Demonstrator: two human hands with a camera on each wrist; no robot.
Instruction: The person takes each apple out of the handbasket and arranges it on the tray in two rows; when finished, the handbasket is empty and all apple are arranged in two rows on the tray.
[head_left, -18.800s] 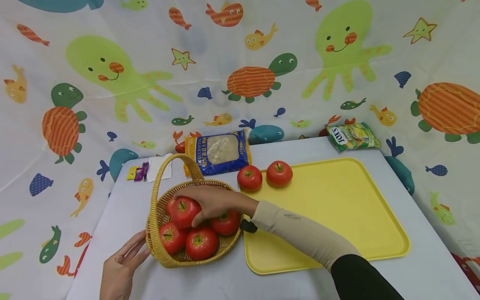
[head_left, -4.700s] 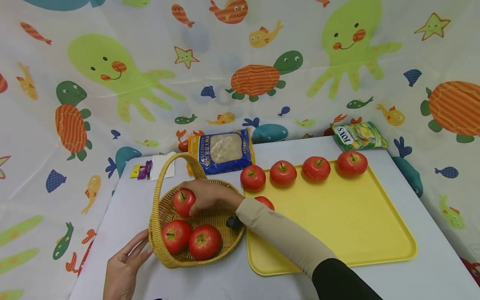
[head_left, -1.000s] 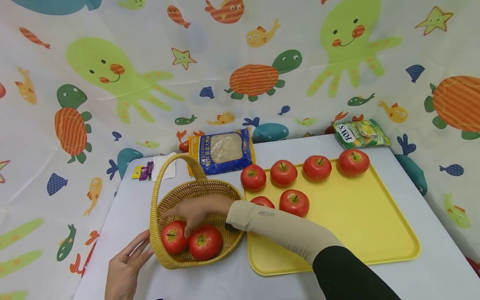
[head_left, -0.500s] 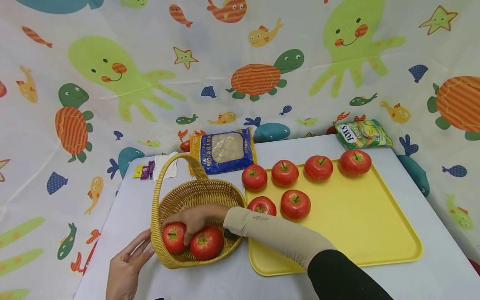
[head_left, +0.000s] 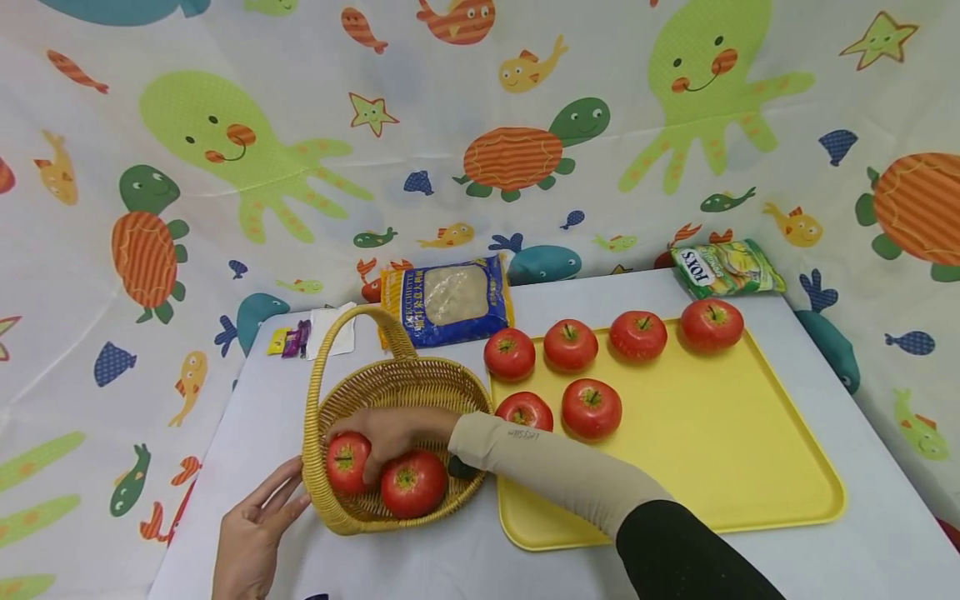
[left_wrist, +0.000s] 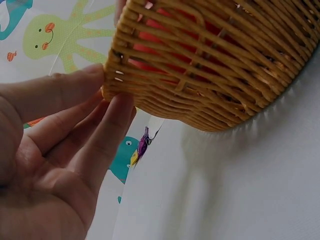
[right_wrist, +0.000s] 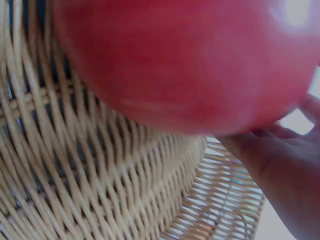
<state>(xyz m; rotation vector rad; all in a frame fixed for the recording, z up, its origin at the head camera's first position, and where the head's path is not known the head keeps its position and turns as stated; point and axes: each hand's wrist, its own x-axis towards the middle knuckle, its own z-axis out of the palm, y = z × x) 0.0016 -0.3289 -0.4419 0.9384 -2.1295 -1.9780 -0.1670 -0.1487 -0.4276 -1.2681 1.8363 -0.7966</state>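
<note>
In the head view my right hand [head_left: 393,432] reaches into the wicker basket [head_left: 420,377] and grips a red apple [head_left: 347,463] at its left side. Close up in the right wrist view, that red apple [right_wrist: 190,65] fills the top, with part of my hand [right_wrist: 285,165] beside it. A second red apple [head_left: 413,484] sits in the basket to the right. My left hand [head_left: 251,525] touches the basket's outer left side with fingers and thumb fairly straight; the left wrist view shows these fingers [left_wrist: 97,145] against the woven wall [left_wrist: 200,90].
A yellow tray [head_left: 720,442] lies to the right. Four-in-a-row red apples [head_left: 637,337] line its far edge, with two more in front. Behind stand a blue pasta bag [head_left: 450,302] and a green snack bag [head_left: 726,268]; small purple and yellow packets [head_left: 288,340] lie back left.
Over the earlier frames, apples have moved from the basket to the tray. In the last second my right hand has lowered onto the left apple, gripped it and raised it slightly. My left hand stays put.
</note>
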